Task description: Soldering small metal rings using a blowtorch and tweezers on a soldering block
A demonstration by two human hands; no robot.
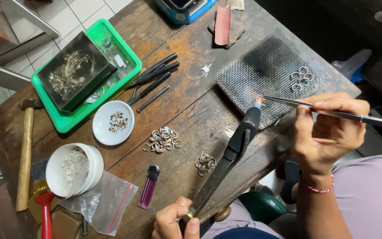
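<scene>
steel mesh (pixel 270 73) lies scorched at the desk's (pixel 191 110) far right corner, and the work happens at its near edge: a small flame (pixel 257 98) from the black torch (pixel 237 144) meets the tip of the long tweezers (pixel 319 109). the left hand (pixel 173 221) has its grip closed around the torch's base at the near edge of the desk; the right hand (pixel 328 130) pinches the tweezers between thumb and fingers, tips narrow, though whatever they hold at the flame is too small to tell (likely a ring or a bit of solder).

to do this well, i judge the flame should sit on the joint only, and the tweezers should stay steady and low against the mesh, with the wrist braced on the desk edge. a cluster of finished-looking rings (pixel 300 77) rests further back on the mesh, apart from the flame; heat is best kept off them.

the purple lighter (pixel 149 186) and the clear plastic bag (pixel 100 201) lie toward the near left, well apart from the torch, which is as it should be. loose ring piles (pixel 162 139) sit mid-desk, beside a white dish (pixel 112 123) with more.
</scene>
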